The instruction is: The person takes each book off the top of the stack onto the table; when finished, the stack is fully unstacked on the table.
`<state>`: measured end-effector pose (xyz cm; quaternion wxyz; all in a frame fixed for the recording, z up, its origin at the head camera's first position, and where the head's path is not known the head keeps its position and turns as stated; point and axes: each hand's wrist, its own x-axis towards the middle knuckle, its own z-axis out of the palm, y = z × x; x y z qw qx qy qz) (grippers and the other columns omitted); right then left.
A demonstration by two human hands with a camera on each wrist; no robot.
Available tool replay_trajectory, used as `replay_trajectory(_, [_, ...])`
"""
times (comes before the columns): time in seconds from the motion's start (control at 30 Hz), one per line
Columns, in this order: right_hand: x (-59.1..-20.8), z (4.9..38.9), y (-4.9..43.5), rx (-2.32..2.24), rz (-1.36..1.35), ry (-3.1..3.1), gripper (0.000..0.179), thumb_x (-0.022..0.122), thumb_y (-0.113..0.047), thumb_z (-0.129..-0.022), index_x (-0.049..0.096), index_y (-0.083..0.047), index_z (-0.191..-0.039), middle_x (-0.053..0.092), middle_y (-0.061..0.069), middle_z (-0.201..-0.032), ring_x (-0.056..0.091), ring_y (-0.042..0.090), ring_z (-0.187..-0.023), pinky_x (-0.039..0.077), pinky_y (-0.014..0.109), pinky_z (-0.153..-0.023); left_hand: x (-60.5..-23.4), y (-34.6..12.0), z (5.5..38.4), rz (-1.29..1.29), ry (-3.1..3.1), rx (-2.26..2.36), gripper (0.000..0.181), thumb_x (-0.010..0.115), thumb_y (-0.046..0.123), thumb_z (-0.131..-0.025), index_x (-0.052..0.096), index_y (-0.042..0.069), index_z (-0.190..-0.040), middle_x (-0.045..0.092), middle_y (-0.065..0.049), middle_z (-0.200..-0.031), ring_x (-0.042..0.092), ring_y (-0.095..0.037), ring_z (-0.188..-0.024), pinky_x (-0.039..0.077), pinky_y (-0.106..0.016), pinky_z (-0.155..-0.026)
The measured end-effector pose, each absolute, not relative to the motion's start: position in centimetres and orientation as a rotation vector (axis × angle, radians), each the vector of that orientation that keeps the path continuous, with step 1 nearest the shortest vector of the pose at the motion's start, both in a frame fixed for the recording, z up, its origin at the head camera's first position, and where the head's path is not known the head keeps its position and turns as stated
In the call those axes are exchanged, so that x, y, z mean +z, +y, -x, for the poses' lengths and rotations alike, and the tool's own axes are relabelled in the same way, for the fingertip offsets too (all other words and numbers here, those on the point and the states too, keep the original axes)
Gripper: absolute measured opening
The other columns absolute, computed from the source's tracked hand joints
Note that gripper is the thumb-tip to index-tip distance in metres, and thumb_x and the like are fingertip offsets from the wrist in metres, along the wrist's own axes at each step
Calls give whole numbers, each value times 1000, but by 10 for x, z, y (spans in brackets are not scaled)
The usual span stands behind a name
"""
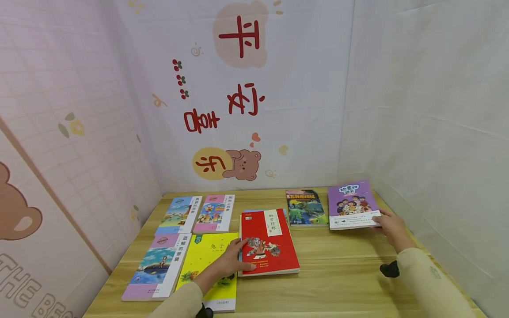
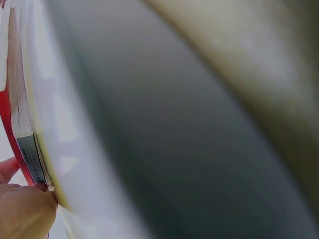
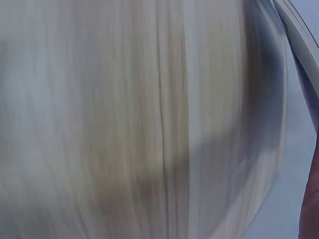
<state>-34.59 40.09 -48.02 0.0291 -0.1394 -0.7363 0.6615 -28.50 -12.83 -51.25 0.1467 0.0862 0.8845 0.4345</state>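
Observation:
A red book (image 1: 274,247) lies over another book with a light blue edge (image 1: 285,213) in the middle of the table. At its lower left, my left hand (image 1: 228,260) grips the red book, thumb on the cover and fingers at the left edge. The left wrist view shows this hand (image 2: 25,211) at the edge of the stacked books (image 2: 25,119). Toward the back right, my right hand (image 1: 391,227) holds a purple book (image 1: 350,201) by its lower right corner, thumb on the cover. Only part of the right hand (image 3: 310,199) shows in the right wrist view.
Left of the red book, under my left forearm, lies a yellow book (image 1: 207,247). Farther left are a blue book (image 1: 176,214), a pink book (image 1: 214,212) and a lilac book (image 1: 157,265). A green jungle-cover book (image 1: 306,207) lies beside the purple one. Fabric walls (image 1: 302,110) enclose the wooden table (image 1: 330,282).

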Motion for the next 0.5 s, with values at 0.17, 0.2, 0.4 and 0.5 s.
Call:
replay_trajectory(0.17, [-480, 349, 412, 1982, 507, -2338, 66, 48, -3, -99, 13, 5, -155, 54, 25, -117, 61, 6, -69, 59, 34, -78, -514, -130, 286, -247, 2549, 1258, 98, 86, 43, -73, 36, 22, -155, 22, -17, -157, 34, -39, -130, 39, -62, -102])
replay_trajectory(0.2, [-480, 350, 413, 1983, 501, -2349, 66, 47, -2, -99, 13, 5, -155, 55, 24, -116, 61, 6, -70, 59, 35, -78, -514, -130, 286, -248, 2548, 1261, 98, 86, 42, -73, 36, 22, -155, 22, -17, -157, 34, -39, -130, 39, -62, -102])
replay_trajectory(0.4, [-478, 358, 404, 2021, 446, -2365, 68, 42, -4, -102, 3, 0, -157, 58, 26, -114, 63, 9, -74, 58, 34, -80, -513, -128, 285, -235, 2544, 1260, 98, 86, 43, -73, 36, 22, -155, 23, -16, -157, 34, -39, -131, 39, -61, -102])
replay_trajectory(0.5, [-474, 362, 396, 2054, 440, -2327, 75, 42, -7, -103, -11, -5, -156, 22, 42, -149, 64, 24, -98, 52, 37, -94, -512, -126, 284, -233, 2545, 1255, 98, 86, 43, -73, 36, 21, -155, 22, -16, -157, 35, -38, -130, 40, -61, -102])
